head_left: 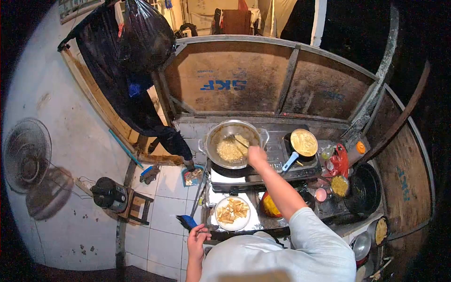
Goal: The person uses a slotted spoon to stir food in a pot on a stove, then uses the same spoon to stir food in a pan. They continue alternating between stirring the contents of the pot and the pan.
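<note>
My right hand (256, 157) is closed on a dark, thin, long-handled cooking utensil (241, 142). Its far end reaches into a wide two-handled metal pot (215, 132) on the stove, among pale, bubbling food (231, 151). Low on the left, my left hand (198, 238) is raised beside my body, fingers loosely bent and apart, with nothing visible in it. Near it are a broom's blue head (188, 221) and a white plate (219, 225) of golden fried pieces (232, 210).
On the stove's right side sits a small pan with a blue handle (291, 161), holding a round yellow food (304, 142). Farther right are a red plastic bag (339, 162), a pink cup (321, 194) and a large black basin (364, 188). A rice cooker (110, 195) stands left on a stool.
</note>
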